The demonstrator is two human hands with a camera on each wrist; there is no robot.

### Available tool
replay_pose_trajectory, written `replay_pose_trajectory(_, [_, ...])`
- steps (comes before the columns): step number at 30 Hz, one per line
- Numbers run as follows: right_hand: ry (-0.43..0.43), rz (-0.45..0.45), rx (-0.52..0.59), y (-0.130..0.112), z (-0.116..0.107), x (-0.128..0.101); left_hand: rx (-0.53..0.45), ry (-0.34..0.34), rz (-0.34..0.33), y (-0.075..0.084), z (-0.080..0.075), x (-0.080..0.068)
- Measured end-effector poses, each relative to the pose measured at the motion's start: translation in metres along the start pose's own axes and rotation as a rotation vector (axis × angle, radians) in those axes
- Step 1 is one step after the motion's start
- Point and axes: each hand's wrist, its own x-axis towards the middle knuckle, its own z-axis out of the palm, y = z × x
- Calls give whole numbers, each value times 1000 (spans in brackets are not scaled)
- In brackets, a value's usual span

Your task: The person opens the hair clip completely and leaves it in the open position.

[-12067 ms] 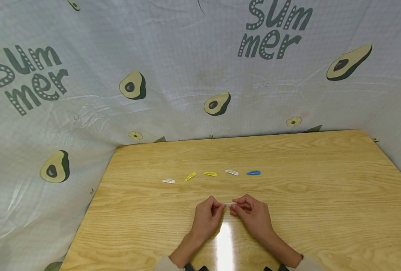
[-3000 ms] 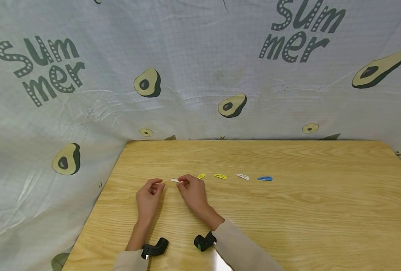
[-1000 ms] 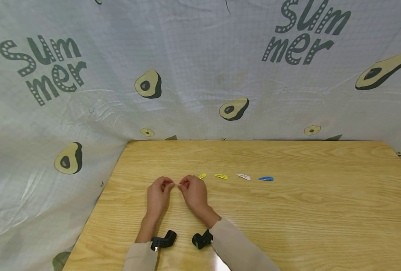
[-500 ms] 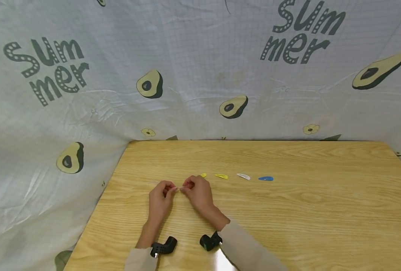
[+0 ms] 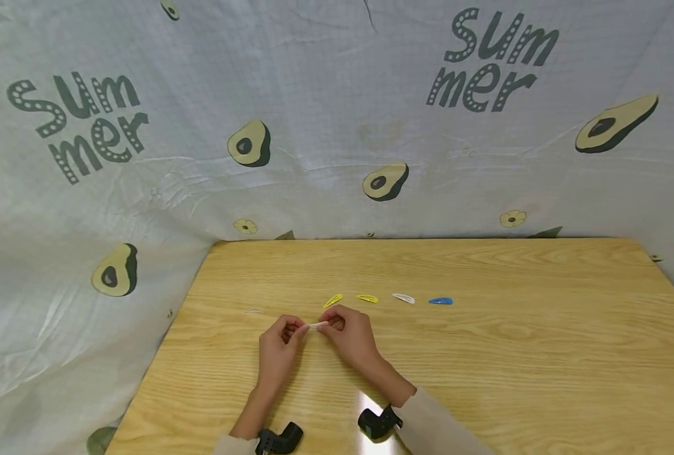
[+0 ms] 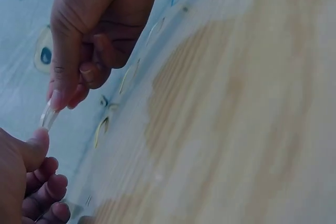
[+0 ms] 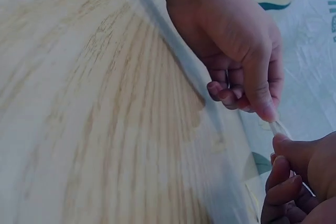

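Note:
Both hands pinch one white hair clip [image 5: 317,325] above the table, low in front of the row of clips. My left hand [image 5: 280,351] has its near end between thumb and forefinger, and my right hand [image 5: 354,335] grips the other end. In the left wrist view the clip [image 6: 48,116] bridges the two thumbs, seen edge-on with its strips slightly apart. The right wrist view also shows the clip [image 7: 280,128], its ends covered by fingertips. Beyond the right hand lies a yellow hair clip [image 5: 333,300].
Right of it on the wooden table [image 5: 513,354] lie another yellow clip [image 5: 367,298], a white clip [image 5: 403,298] and a blue clip [image 5: 441,301]. A thin pale piece [image 5: 253,310] lies at the left. A printed cloth [image 5: 314,126] hangs behind the table.
The leftmost white clip has left the table, and both hands now hold it, drawn toward me and rightward. A thin pale piece lies at the left, absent there 12 seconds ago.

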Motion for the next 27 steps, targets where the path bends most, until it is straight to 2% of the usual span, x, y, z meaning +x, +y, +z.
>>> replay_pose_trajectory(4, [1, 17, -4, 4, -10, -5, -53, -41, -40, 19, 5, -4])
replay_pose_trajectory(8, [-5, 20, -12, 9, -20, -10, -168, -92, -124, 42, 8, -7])
replay_pose_trajectory(12, [-21, 28, -21, 10, -32, -15, -273, -110, -205, 49, 14, -8])
replay_pose_trajectory(15, [-36, 52, -22, 11, -42, -20, -322, -145, -223, 51, 19, -10])
replay_pose_trajectory(20, [-63, 114, -8, 15, -63, -33, -378, -259, -233, 59, 29, -14])
replay_pose_trajectory(23, [-77, 145, -4, 16, -75, -39, -388, -316, -240, 65, 35, -17])
replay_pose_trajectory(27, [-94, 180, -13, 17, -88, -45, -367, -353, -218, 69, 43, -19])
